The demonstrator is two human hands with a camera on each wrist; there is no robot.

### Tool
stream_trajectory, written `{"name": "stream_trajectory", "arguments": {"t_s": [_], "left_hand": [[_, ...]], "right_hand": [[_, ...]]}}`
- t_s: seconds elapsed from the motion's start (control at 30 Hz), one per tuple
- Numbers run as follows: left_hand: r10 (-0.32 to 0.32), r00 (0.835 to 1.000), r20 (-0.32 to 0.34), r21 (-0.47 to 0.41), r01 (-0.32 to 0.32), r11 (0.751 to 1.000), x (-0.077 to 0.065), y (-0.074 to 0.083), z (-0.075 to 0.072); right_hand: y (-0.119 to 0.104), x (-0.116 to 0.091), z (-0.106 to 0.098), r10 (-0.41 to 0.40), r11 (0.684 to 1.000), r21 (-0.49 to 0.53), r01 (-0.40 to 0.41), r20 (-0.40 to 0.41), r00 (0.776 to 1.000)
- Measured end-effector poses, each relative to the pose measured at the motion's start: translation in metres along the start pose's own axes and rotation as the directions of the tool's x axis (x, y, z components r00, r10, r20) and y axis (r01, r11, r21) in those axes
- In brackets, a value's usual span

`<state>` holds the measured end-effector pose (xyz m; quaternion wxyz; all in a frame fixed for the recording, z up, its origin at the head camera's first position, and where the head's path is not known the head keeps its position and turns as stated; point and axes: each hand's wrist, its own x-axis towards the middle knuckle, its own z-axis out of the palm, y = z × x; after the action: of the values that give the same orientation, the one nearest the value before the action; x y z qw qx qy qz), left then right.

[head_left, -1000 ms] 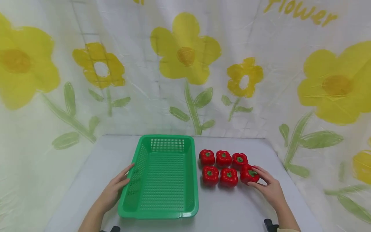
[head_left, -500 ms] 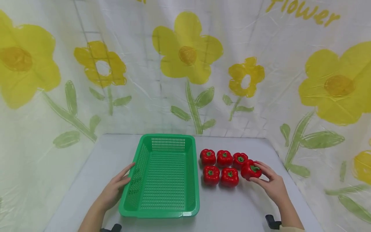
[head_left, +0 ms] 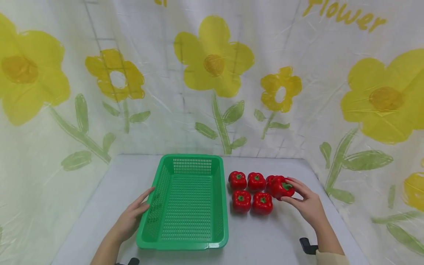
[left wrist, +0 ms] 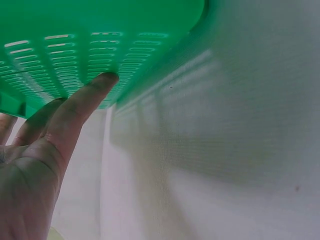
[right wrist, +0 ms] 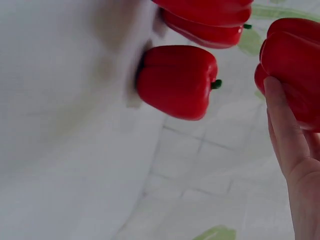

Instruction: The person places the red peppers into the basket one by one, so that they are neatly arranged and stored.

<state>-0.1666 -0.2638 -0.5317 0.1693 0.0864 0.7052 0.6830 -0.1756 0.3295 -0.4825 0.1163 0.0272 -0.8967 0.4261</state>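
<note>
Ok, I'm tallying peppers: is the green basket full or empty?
Empty: in the head view, the green basket shows only its bare slotted bottom.

The basket (head_left: 185, 206) is a uniform bright green, its walls and base patterned with ordered rows of narrow slots; the bell peppers (head_left: 262, 205) are solid red with green stalks (head_left: 263, 200). The tabletop (head_left: 258, 243) is plain pale grey-white, the right sleeve (head_left: 331, 258) cream, and the wrist fittings (head_left: 309, 248) black. The curtain (head_left: 159, 125) has a white ground with faint grey grid lines, large yellow flowers (head_left: 228, 70) with orange-yellow centres, smaller deeper-yellow flowers (head_left: 281, 81) with white centres, pale green stems (head_left: 219, 123) and leaves (head_left: 233, 112), and yellow-gold lettering (head_left: 348, 15) reading "Flower".
</note>
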Motion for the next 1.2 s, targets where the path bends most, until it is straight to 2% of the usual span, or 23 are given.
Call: {"name": "stream_trajectory", "arguments": {"t_s": [0.1, 0.27, 0.47, 0.77, 0.9, 1.2], "left_hand": [[0.003, 1.000, 0.007, 0.000, -0.003, 1.000, -0.001, -0.001, -0.001], [0.004, 1.000, 0.010, -0.014, -0.004, 1.000, -0.002, -0.003, -0.002], [0.013, 1.000, 0.013, -0.020, -0.013, 1.000, -0.008, -0.007, -0.004], [-0.009, 1.000, -0.014, 0.002, 0.009, 1.000, -0.005, -0.004, -0.004], [-0.008, 1.000, -0.001, 0.009, 0.008, 1.000, -0.002, -0.002, -0.002], [-0.016, 1.000, 0.021, 0.009, 0.016, 1.000, 0.000, -0.002, -0.002]], "right_hand": [[-0.002, 0.004, 0.002, -0.016, 1.000, 0.016, 0.016, 0.019, 1.000], [-0.007, 0.010, 0.005, -0.061, 0.998, 0.005, 0.061, 0.011, 0.998], [-0.016, 0.020, 0.011, -0.105, 0.994, 0.043, 0.105, 0.008, 0.994], [-0.027, 0.021, 0.016, -0.092, 0.991, 0.103, 0.087, 0.047, 0.995], [-0.033, 0.022, 0.015, -0.105, 0.991, 0.087, 0.101, 0.039, 0.994], [-0.051, 0.029, 0.019, -0.118, 0.987, 0.120, 0.110, 0.055, 0.992]]}}
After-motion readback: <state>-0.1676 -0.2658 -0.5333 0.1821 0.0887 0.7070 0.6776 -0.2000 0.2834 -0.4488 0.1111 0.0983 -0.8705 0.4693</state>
